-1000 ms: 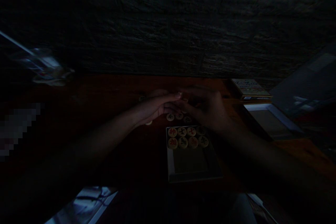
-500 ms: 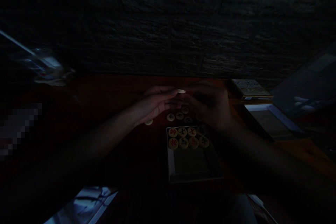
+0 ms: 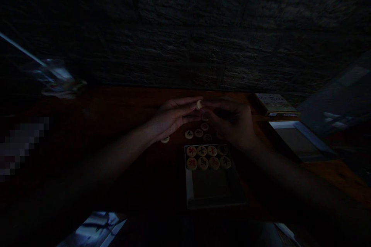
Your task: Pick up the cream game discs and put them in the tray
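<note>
Between my two hands, above the table, a round wooden Chinese chess piece [image 3: 199,105] is tilted on edge. The thumb and fingers of my left hand [image 3: 172,119] pinch it from the left. My right hand [image 3: 236,121] has its fingertips closed on the other side. Below the hands lie several loose chess pieces [image 3: 189,134], some partly hidden by my right hand. One more piece [image 3: 165,139] sits by my left wrist. Nearer to me is a shallow open box [image 3: 189,191], holding two rows of pieces [image 3: 191,163] with red and black characters.
A second shallow tray [image 3: 317,141] lies to the right, and a printed box [image 3: 275,103] behind it. At far left stands a clear plastic cup [image 3: 59,77] with a straw. A dark stone wall [image 3: 185,34] borders the wooden table [image 3: 121,104]. The light is very dim.
The piece in my fingers has turned from nearly edge-on to show more of its face. The whole view has shifted slightly, with the table lower in the picture.
</note>
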A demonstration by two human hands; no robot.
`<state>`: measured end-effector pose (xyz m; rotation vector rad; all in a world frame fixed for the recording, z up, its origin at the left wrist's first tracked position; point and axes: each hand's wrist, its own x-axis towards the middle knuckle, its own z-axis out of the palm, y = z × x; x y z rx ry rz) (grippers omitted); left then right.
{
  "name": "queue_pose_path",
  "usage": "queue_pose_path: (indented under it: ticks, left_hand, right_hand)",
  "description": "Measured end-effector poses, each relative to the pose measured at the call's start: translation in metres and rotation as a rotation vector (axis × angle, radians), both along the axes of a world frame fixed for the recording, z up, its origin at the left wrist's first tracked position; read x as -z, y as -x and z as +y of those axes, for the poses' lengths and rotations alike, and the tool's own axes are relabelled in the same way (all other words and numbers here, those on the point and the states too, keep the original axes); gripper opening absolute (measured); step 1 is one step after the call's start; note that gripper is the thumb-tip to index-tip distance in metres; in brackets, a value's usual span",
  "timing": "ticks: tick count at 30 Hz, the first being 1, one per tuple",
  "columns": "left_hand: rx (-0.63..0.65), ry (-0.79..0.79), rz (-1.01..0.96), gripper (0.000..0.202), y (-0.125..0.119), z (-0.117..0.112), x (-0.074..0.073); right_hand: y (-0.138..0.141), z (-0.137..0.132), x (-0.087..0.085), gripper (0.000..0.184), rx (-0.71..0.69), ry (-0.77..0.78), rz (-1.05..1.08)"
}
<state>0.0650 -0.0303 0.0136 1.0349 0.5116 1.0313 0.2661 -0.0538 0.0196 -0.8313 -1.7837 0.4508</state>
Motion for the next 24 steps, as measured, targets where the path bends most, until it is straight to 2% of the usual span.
queue_pose_path:
  ticks: [4,10,14,24]
  left_hand:
    - [-0.012,-0.020,0.016,0.028,-0.0022,-0.0026,-0.0009]
    - [-0.106,-0.064,0.098,0.028,-0.0044,-0.0043,-0.0010]
    - [-0.165,-0.081,0.151,0.030,-0.0025,-0.0029,0.0015]
    - [-0.217,-0.202,0.271,0.044,-0.0010,-0.0061,0.0020]
  right_hand:
    - [0.0012,-0.0021,0.0004,0.026,0.069,0.120,0.001]
    - [0.0058,-0.0037,-0.0036,0.035,-0.036,0.330,0.114]
    - [0.0089,-0.0028,-0.0062,0.037,-0.048,0.483,0.259]
    - [0.0086,-0.0005,-0.0057,0.033,-0.056,0.543,0.335]
